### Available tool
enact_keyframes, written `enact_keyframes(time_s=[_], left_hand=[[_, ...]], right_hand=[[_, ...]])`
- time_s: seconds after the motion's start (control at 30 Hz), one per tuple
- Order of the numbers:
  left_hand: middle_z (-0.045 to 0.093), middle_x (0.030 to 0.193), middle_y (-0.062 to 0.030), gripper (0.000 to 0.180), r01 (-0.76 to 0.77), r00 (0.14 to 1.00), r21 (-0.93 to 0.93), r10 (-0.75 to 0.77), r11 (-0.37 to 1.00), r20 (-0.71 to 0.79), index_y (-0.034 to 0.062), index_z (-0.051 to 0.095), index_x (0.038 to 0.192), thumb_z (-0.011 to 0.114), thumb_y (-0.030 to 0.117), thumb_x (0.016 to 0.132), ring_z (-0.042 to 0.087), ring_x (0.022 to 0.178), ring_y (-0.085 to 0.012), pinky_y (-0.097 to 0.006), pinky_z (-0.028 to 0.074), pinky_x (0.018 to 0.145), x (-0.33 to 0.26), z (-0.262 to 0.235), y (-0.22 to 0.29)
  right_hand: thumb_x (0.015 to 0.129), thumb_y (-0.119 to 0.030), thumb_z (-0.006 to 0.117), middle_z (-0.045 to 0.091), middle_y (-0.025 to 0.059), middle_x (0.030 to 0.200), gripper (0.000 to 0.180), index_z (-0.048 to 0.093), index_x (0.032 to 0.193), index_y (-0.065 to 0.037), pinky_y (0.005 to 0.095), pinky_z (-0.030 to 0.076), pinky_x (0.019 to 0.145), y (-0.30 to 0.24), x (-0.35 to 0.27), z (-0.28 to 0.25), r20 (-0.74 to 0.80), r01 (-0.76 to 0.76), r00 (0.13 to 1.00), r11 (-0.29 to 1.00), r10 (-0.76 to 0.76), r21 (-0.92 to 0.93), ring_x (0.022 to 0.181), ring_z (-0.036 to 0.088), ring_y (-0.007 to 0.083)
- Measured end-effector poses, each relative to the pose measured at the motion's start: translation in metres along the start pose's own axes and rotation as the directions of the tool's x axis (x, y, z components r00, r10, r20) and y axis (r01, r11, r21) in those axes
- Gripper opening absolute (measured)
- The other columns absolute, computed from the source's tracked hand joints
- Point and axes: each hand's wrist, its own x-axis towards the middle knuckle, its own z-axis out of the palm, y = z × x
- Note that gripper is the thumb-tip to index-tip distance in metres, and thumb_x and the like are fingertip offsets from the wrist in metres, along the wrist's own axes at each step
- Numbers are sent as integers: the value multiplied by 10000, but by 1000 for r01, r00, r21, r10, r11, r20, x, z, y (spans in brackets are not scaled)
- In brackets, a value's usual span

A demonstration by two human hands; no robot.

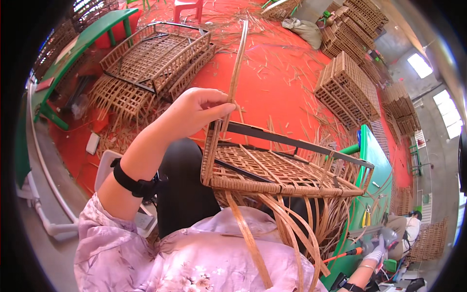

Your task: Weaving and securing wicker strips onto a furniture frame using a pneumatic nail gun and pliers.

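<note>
Cane strip held at a half-woven basket

A long cane strip [237, 63] is pinched between the closed fingers of the left hand [194, 111], just above the near corner of the woven basket [272, 168]. Behind the basket, finished crates [348, 87] are stacked on the red floor [272, 82]. The right hand is not seen.

Woven rattan basket [272, 170], matt black metal frame [296, 142], smooth cane strip [237, 68], floral cloth sleeve [112, 248]

Pale lilac floral blouse sleeve [104, 243]; black band [134, 184] on the left wrist; dark trousers [182, 194]
</note>
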Motion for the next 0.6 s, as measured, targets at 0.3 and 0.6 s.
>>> enact_keyframes(time_s=[0.3,0.6], left_hand=[[643,735,-37,253,25,999,68,-27,997,29,-47,689,971,665,195,904,572,684,-75,-262,483,637,14,-8,-12],[568,674,16,225,-39,992,141,22,989,121,-17,682,936,636,204,927,456,606,-53,-241,391,542,16,-20,-11]], right_hand=[[983,-247,539,391,-40,628,404,490,1332,-48,258,390,509,-126,-202,151,713,89,690,992,-128,93,509,374,78],[791,-53,632,498,53,614,407,517,1154,89,308,456,438,-130,-370,289,952,571,304,805,-26,-160,429,502,168]])
